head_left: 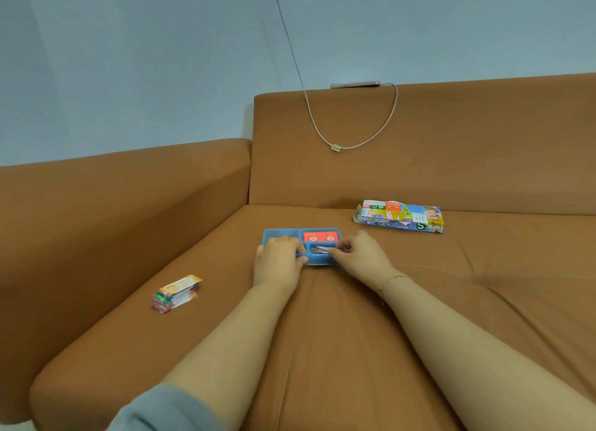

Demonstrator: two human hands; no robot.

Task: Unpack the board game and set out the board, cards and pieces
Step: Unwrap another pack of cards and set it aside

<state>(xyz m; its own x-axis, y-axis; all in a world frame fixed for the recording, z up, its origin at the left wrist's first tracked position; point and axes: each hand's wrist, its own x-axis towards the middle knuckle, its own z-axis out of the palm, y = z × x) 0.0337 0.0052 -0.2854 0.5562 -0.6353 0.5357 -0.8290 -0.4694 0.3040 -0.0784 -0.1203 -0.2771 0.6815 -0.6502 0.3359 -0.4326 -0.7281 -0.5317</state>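
Left hand (280,256) clamps the blue tray's (317,263) near-left edge while the right hand (358,253), nearer, pinches the small packet (322,249) lying crosswise in its near compartment.

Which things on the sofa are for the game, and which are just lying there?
For the game:
blue tray, held by the left hand
red cards in the tray
small packet, pinched by the right hand
colourful card stack
game box

Just lying about:
phone on the sofa back
white cable
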